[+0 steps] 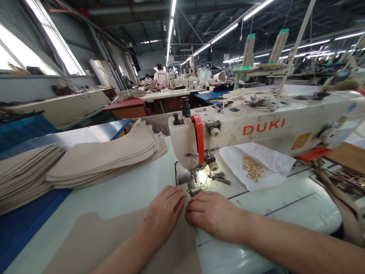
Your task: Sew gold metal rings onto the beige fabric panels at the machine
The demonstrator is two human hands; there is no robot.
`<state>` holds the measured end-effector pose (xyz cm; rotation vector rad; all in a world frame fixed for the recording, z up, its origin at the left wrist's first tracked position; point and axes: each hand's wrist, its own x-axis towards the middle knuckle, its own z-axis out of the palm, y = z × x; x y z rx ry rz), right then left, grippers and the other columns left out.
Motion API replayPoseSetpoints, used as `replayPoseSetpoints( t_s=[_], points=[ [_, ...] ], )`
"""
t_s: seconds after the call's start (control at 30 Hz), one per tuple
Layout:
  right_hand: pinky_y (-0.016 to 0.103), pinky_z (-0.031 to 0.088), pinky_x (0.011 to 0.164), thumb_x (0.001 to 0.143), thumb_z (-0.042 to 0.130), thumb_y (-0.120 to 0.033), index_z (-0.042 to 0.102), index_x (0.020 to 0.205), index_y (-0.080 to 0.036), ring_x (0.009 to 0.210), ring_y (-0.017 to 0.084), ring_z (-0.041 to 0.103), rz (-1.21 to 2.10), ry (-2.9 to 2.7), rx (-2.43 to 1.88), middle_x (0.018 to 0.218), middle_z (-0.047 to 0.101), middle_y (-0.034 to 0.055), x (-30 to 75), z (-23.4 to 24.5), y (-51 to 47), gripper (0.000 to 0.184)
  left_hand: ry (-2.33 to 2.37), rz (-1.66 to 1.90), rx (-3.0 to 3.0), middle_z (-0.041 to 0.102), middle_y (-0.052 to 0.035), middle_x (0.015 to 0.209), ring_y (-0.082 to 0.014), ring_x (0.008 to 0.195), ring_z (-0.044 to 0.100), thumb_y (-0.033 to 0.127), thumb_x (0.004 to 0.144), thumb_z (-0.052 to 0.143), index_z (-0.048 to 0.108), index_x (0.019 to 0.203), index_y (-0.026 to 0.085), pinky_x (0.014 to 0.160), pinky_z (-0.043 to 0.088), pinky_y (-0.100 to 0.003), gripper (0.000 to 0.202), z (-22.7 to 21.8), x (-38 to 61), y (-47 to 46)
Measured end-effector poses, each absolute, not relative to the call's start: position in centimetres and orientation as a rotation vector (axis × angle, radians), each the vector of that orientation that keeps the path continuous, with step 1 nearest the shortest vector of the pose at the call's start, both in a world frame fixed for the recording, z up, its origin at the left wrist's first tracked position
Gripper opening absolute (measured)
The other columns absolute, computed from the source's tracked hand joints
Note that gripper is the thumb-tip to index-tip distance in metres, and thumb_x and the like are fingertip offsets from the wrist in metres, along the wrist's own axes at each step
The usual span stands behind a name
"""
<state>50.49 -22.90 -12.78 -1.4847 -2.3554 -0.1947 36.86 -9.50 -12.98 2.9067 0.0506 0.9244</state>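
A beige cut piece [94, 239] lies flat on the pale sewing table, its far corner pushed up to the needle of a white DUKI sewing machine [256, 129]. My left hand [164, 213] rests palm down on the piece, fingers together and pressed flat just in front of the presser foot [195, 179]. My right hand [213, 215] lies beside it on the piece's right edge, fingers curled down onto the material. The two hands nearly touch at the fingertips.
Two stacks of beige cut pieces [105, 160] sit at the left, one on a blue surface [25, 224]. A white sheet [273, 160] with several gold metal rings [252, 168] lies right of the needle. Straps and tools [339, 182] clutter the far right. People work at distant tables.
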Motion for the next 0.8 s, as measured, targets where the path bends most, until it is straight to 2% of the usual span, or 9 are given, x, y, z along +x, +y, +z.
replayPoseSetpoints(
  t_s=[0.63,0.8],
  points=[
    [0.030,0.045,0.082,0.093,0.046,-0.019,0.063,0.090,-0.015,0.085,0.017,0.055,-0.228,-2.311,-1.507,0.086,0.064,0.0049,50.45,-12.57,-22.85,0.017,0.065,0.931,2.913,0.065,-0.0038,0.074,-0.0165,0.071,0.059,0.014,0.090,0.040,0.059,0.077,0.018,0.068,0.052,-0.029,0.023,-12.99,37.11,-9.69],
    [0.032,0.043,0.088,0.089,0.052,-0.017,0.061,0.091,-0.012,0.090,0.019,0.055,-0.258,-2.211,-1.580,0.088,0.063,0.0075,50.37,-12.39,-22.66,0.011,0.063,0.903,2.883,0.066,-0.0041,0.078,-0.0165,0.073,0.060,0.014,0.090,0.041,0.060,0.081,0.018,0.070,0.053,-0.029,0.021,-12.95,36.81,-9.72]
  ],
)
